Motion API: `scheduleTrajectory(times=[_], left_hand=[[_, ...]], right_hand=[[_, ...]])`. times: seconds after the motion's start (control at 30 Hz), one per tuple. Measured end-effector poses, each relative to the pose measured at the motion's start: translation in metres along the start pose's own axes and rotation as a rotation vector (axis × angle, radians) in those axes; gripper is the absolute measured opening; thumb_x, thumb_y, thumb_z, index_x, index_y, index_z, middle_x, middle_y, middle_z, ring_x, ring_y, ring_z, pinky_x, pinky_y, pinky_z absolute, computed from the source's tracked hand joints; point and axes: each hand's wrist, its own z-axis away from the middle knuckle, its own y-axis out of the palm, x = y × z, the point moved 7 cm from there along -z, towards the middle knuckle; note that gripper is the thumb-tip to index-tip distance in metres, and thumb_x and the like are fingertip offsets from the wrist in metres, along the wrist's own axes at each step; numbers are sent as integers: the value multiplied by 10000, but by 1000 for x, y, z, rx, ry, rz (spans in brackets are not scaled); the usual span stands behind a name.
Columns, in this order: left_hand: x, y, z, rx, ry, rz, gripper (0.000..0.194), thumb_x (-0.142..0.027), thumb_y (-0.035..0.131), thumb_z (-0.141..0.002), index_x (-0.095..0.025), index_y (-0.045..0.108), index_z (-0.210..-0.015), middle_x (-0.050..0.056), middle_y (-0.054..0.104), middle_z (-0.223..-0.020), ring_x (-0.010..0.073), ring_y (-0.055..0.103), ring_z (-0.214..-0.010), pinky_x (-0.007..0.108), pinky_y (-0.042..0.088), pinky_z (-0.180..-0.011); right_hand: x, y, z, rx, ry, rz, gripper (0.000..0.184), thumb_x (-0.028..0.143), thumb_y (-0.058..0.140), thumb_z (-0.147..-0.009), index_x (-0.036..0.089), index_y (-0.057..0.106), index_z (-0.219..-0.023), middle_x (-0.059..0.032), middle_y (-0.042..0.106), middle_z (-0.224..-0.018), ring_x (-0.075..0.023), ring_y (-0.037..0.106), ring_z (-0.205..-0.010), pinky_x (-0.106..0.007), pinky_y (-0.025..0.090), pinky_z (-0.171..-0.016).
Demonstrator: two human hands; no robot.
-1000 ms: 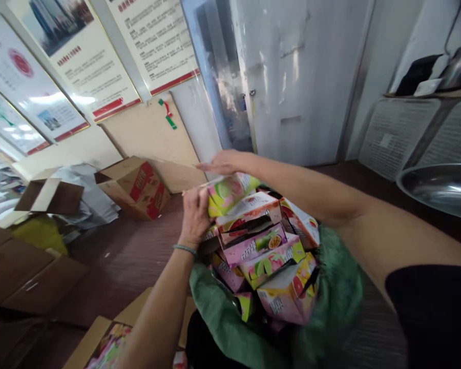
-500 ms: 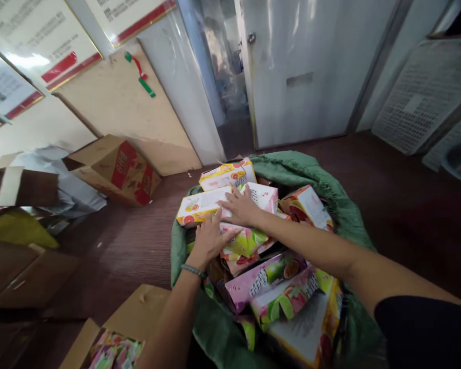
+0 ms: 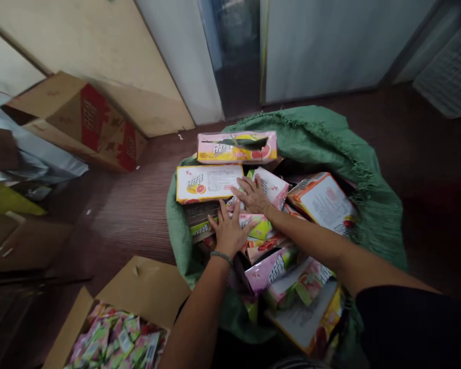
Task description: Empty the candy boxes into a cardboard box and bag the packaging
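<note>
A green woven sack [image 3: 384,205] is heaped with printed cardboard boxes, several of them torn or squashed. My right hand [image 3: 255,196] lies with fingers spread on a white-and-pink box [image 3: 274,185] near the middle of the heap. Just nearer to me, my left hand [image 3: 230,233], wearing a braided bracelet, also has its fingers apart and rests on a pink-and-green box [image 3: 259,228]. A white-and-yellow grapefruit box [image 3: 209,183] lies beyond the left fingertips. Behind it, a pink-and-yellow box [image 3: 236,147] with a torn side sits at the sack's rim.
An open carton [image 3: 146,287] of small colourful packets stands at lower left. Farther left is a brown-and-red carton [image 3: 77,123] against a board. A door [image 3: 322,46] stands behind the sack, and a white plastic crate [image 3: 451,77] leans at the right.
The view has tipped downward and come closer to the sack. The rear box now shows its torn pink side. Both hands remain spread over the boxes, the left a little farther right.
</note>
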Motion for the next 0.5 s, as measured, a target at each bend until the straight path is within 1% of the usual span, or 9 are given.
scheduleTrajectory(times=[0.07,0.1,0.17,0.23,0.3,0.37,0.43,0.5], left_hand=[[-1,-4,6,25,11,19,822,-692,441,-898,-287,248,-1587,226,145,-1654,439,279,-1471,719,173,-1134],[0,-9,15,19,20,21,810,-684,446,-901,-292,258,-1584,215,159,-1654,436,266,-1478,712,185,-1137],[6,-24,42,-43,40,6,778,-667,476,-898,-302,317,-1567,192,202,-1650,425,233,-1493,700,195,-1147],[19,-40,80,-140,47,-22,750,-641,540,-879,-297,403,-1531,184,242,-1639,423,230,-1494,690,200,-1155],[38,-53,122,-236,38,-45,688,-584,604,-865,-273,504,-1471,196,293,-1614,427,275,-1474,673,246,-1150],[62,-64,164,-334,23,-44,593,-523,629,-867,-232,603,-1382,217,369,-1565,431,337,-1436,645,324,-1124],[89,-75,205,-468,14,-20,508,-496,610,-884,-206,665,-1298,222,444,-1505,414,384,-1403,608,376,-1105],[117,-82,244,-601,-8,18,471,-506,569,-907,-201,687,-1247,217,500,-1449,388,433,-1368,587,396,-1095]], right_hand=[[-4,-1,0,12,4,19,696,604,565,-926,199,483,-1485,-200,300,-1564,-426,202,-1438,-703,4,-1138],[-4,-5,1,13,3,27,723,624,572,-919,193,474,-1491,-207,296,-1564,-428,202,-1438,-702,12,-1139],[-4,-16,5,-1,2,42,747,653,561,-923,187,459,-1499,-213,299,-1560,-426,217,-1432,-698,36,-1140],[-1,-30,9,-28,-6,65,751,666,535,-939,180,444,-1505,-214,311,-1553,-418,230,-1426,-693,60,-1139],[2,-46,11,-56,-30,94,749,659,511,-957,170,420,-1517,-217,323,-1546,-405,242,-1420,-690,78,-1136],[2,-64,12,-65,-63,117,736,635,477,-978,160,388,-1532,-217,330,-1540,-394,256,-1410,-683,108,-1133],[-1,-87,12,-42,-85,127,696,591,432,-1000,157,371,-1541,-212,346,-1531,-387,273,-1400,-666,157,-1128],[-6,-112,13,17,-87,123,629,524,396,-1018,163,391,-1532,-202,380,-1510,-386,301,-1385,-655,220,-1110]])
